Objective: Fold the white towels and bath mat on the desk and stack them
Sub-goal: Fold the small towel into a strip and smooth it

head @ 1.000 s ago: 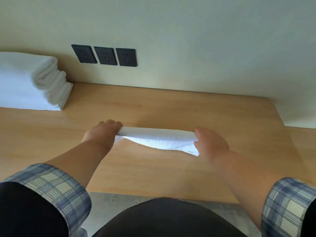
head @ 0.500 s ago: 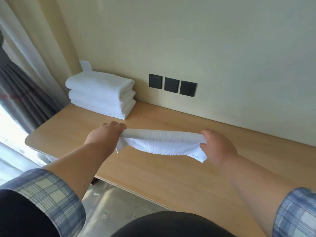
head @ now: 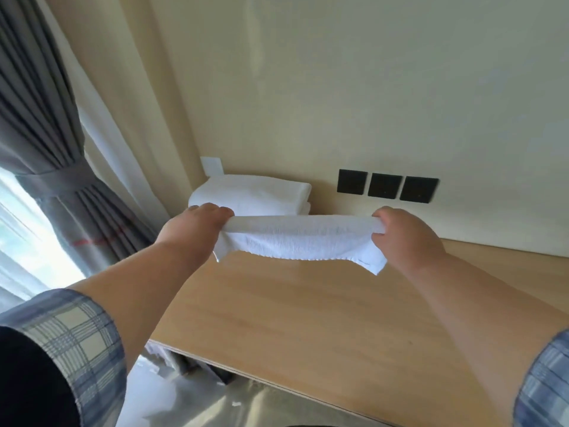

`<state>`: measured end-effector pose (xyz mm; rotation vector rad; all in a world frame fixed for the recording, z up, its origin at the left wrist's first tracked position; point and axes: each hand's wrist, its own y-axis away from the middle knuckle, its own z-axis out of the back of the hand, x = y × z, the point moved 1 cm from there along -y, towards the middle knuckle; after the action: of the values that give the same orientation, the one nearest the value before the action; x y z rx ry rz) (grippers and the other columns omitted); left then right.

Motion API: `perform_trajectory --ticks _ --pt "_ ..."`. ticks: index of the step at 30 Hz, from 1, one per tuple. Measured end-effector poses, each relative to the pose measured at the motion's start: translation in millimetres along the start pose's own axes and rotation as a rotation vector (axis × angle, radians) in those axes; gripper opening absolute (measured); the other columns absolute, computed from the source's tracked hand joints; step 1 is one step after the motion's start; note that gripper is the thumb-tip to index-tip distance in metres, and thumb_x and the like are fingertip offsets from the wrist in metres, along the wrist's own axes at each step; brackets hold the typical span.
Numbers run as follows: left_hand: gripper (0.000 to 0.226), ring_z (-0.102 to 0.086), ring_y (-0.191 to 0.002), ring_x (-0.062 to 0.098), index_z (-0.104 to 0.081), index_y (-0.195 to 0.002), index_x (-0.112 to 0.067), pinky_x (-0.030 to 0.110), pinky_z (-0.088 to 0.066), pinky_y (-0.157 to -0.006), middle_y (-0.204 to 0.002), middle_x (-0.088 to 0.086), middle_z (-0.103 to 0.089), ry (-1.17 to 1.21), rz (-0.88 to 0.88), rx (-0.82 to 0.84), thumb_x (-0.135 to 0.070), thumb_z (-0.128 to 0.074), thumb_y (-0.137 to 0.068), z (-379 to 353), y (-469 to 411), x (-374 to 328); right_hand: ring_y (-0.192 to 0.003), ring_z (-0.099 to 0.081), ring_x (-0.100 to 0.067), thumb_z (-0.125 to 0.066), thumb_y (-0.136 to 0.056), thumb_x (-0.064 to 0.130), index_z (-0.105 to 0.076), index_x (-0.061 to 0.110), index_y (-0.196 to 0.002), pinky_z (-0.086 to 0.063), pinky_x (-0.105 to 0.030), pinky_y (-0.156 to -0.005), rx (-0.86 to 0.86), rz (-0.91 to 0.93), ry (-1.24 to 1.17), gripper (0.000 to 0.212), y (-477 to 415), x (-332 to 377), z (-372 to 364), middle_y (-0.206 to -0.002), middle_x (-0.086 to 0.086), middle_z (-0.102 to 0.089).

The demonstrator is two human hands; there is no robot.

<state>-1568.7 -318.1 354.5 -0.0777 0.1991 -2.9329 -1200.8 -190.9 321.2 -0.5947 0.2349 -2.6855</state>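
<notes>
A small folded white towel [head: 300, 240] hangs in the air above the wooden desk [head: 308, 318], stretched flat between both hands. My left hand [head: 192, 226] grips its left end and my right hand [head: 403, 238] grips its right end, fingers curled over the folded edge. Behind the held towel, a stack of folded white towels [head: 252, 194] sits at the desk's far left corner against the wall; the held towel hides the stack's lower part.
Three black wall sockets [head: 386, 185] sit just above the desk, right of the stack. A grey tied curtain [head: 52, 167] and a bright window fill the left. The desk's front edge [head: 277, 385] runs diagonally, with the floor below it.
Both hands have lifted the towel off the desk and carried it left toward the stack. The view has swung left and upward, bringing the curtain and window into sight.
</notes>
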Motion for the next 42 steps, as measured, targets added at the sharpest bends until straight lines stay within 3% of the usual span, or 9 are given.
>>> perform_trajectory --ticks 3,6,14,19,28,32,35,40,42 --pt "0.055 -0.054 -0.102 0.021 -0.049 -0.123 -0.044 0.038 -0.049 -0.073 -0.118 -0.011 -0.054 -0.001 0.023 -0.042 -0.001 -0.045 -0.089 12.7 -43.4 22.1 -0.084 -0.053 -0.022 -0.056 -0.085 0.018 -0.06 0.023 -0.116 -0.042 -0.033 -0.064 -0.052 0.012 -0.013 0.031 -39.1 17.3 1.7 -0.1 0.001 -0.062" --pt "0.062 -0.052 -0.116 0.023 -0.044 -0.136 -0.044 0.048 -0.054 -0.087 -0.132 -0.008 -0.053 -0.025 0.032 -0.063 0.0 -0.046 -0.092 21.0 -81.7 42.6 -0.083 -0.056 -0.025 -0.056 -0.085 0.019 -0.061 0.022 -0.113 -0.043 -0.034 -0.064 -0.073 0.028 -0.012 0.029 -82.0 31.5 2.7 -0.095 -0.001 -0.062" --pt "0.054 -0.056 -0.098 0.026 -0.055 -0.117 -0.042 0.047 -0.055 -0.076 -0.11 -0.004 -0.058 -0.046 0.038 -0.106 0.001 -0.048 -0.086 28.0 -170.0 87.5 -0.082 -0.054 -0.031 -0.052 -0.085 0.011 -0.061 0.015 -0.112 -0.035 -0.033 -0.065 -0.017 0.059 -0.032 0.028 -187.7 64.3 -15.4 -0.093 -0.008 -0.062" --pt "0.052 -0.053 -0.112 0.027 -0.053 -0.125 -0.041 0.044 -0.049 -0.083 -0.119 -0.004 -0.057 -0.038 -0.027 -0.117 -0.004 -0.052 -0.088 20.1 -237.7 116.0 -0.085 -0.056 -0.031 -0.047 -0.087 0.006 -0.061 0.015 -0.114 -0.037 -0.033 -0.067 -0.055 -0.025 -0.084 0.032 -235.1 78.4 -30.8 -0.094 -0.008 -0.062" --pt "0.056 -0.054 -0.11 0.031 -0.053 -0.132 -0.036 0.048 -0.053 -0.083 -0.126 0.001 -0.057 0.005 -0.219 -0.118 -0.002 -0.051 -0.088 -27.8 -356.7 160.1 -0.092 -0.058 -0.03 -0.046 -0.091 0.008 -0.057 0.016 -0.126 -0.049 -0.039 -0.077 -0.076 -0.184 0.042 0.038 -302.2 100.2 -75.8 -0.108 -0.009 -0.063" --pt "0.058 -0.052 -0.111 0.03 -0.051 -0.136 -0.036 0.046 -0.052 -0.083 -0.131 0.0 -0.055 0.013 -0.266 -0.083 -0.003 -0.05 -0.089 -58.7 -373.9 177.0 -0.088 -0.059 -0.032 -0.048 -0.09 0.009 -0.058 0.015 -0.118 -0.049 -0.038 -0.075 -0.042 -0.225 0.091 0.031 -317.3 104.7 -99.9 -0.104 -0.011 -0.063" --pt "0.06 -0.05 -0.113 0.03 -0.053 -0.136 -0.034 0.047 -0.052 -0.083 -0.131 0.0 -0.056 0.039 -0.294 -0.078 -0.001 -0.052 -0.086 -80.5 -368.1 187.8 -0.095 -0.059 -0.033 -0.048 -0.091 0.009 -0.058 0.015 -0.124 -0.048 -0.038 -0.079 0.023 -0.241 0.101 0.035 -314.1 106.8 -116.3 -0.111 -0.013 -0.062" --pt "0.068 -0.033 -0.143 0.03 -0.058 -0.137 -0.031 0.051 -0.041 -0.106 -0.154 0.0 -0.044 0.137 -0.301 -0.149 0.006 -0.062 -0.08 -119.9 -319.1 205.8 -0.107 -0.058 -0.029 -0.052 -0.092 0.007 -0.061 0.022 -0.129 -0.046 -0.037 -0.083 0.065 -0.241 0.095 0.04 -260.6 119.3 -144.7 -0.118 -0.007 -0.061" --pt "0.072 -0.03 -0.147 0.028 -0.056 -0.14 -0.032 0.049 -0.035 -0.112 -0.156 -0.001 -0.042 0.137 -0.321 -0.144 0.006 -0.066 -0.08 -140.8 -293.7 212.1 -0.119 -0.053 -0.024 -0.051 -0.095 0.008 -0.057 0.027 -0.136 -0.045 -0.036 -0.095 0.105 -0.261 0.088 0.046 -229.9 121.7 -156.1 -0.131 -0.001 -0.058"
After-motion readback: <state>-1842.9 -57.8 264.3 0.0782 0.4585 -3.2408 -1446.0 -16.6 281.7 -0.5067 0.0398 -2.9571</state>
